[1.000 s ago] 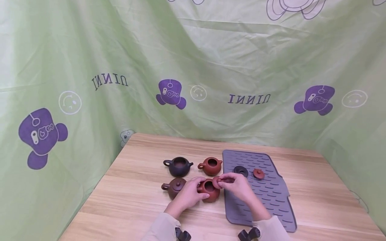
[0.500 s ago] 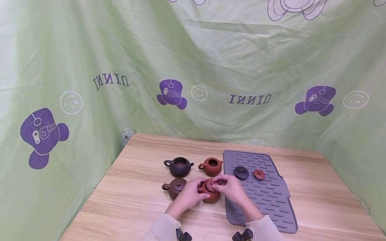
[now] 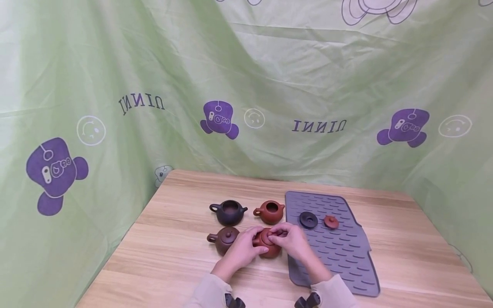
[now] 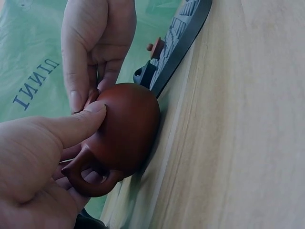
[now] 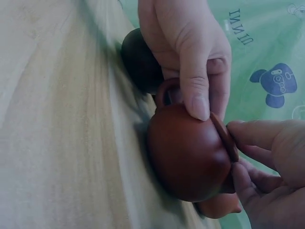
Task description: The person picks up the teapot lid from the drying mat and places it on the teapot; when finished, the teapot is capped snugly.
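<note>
My left hand (image 3: 242, 248) grips a reddish-brown teapot (image 4: 131, 126) standing on the table, its thumb on the near side of the body and the other fingers behind. In the left wrist view the teapot's looped handle (image 4: 93, 187) shows below that thumb. With thumb and fingers, my right hand (image 3: 294, 241) pinches the matching lid (image 5: 225, 136). The lid lies over the teapot's mouth, its edge close along the rim in the right wrist view. Left of my left hand stands a purple-brown teapot (image 3: 222, 245) with its lid on, partly covered by that hand.
Behind stand a black teapot (image 3: 229, 219) and a smaller red teapot (image 3: 269, 219), both without lids. On the right lies a grey ridged mat (image 3: 339, 261), bearing a black lid (image 3: 308, 220) and a red lid (image 3: 331, 222). A green printed curtain (image 3: 269, 162) surrounds the table.
My right hand has brought the lid leftward from the mouth's right edge onto the teapot, covering the opening. My left hand has kept its grip on the teapot.
</note>
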A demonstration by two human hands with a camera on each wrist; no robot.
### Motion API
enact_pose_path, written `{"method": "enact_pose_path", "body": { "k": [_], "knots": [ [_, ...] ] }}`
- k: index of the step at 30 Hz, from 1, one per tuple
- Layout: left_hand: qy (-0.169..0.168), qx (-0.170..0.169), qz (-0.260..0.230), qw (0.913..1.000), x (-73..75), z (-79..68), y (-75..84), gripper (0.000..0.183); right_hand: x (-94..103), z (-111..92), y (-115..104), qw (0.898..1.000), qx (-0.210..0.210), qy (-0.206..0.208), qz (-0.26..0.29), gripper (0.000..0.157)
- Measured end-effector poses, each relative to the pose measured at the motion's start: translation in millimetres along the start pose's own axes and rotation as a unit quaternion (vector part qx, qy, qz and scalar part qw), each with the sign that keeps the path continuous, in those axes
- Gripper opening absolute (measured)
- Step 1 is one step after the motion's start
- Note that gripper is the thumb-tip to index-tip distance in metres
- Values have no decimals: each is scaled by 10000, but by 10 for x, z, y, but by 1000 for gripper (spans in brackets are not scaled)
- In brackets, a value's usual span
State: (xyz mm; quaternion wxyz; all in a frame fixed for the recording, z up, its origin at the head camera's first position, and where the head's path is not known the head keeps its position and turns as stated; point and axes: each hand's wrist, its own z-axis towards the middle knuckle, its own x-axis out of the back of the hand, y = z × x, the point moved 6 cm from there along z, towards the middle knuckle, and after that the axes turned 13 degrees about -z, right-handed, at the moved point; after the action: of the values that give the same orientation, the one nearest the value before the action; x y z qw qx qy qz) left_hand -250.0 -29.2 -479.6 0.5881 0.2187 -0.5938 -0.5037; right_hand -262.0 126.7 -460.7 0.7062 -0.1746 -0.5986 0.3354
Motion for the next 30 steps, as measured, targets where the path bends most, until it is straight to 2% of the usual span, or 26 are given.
{"method": "enact_pose_path", "body": {
  "k": [8,16,25,30],
  "knots": [
    [-70,21,1,10000,0,-3,8,55,-23,-21,5,9997,39,215,-82,12],
    [-89,27,-28,10000,-2,3,8,56,-12,-99,-40,9972,57,574,-479,11],
    [-64,-9,-12,10000,8,5,4,56,-27,-120,-26,9977,40,563,-377,14],
    [-84,70,47,9999,17,7,21,57,-11,-102,1,9990,-41,452,-22,15]
  ]
}}
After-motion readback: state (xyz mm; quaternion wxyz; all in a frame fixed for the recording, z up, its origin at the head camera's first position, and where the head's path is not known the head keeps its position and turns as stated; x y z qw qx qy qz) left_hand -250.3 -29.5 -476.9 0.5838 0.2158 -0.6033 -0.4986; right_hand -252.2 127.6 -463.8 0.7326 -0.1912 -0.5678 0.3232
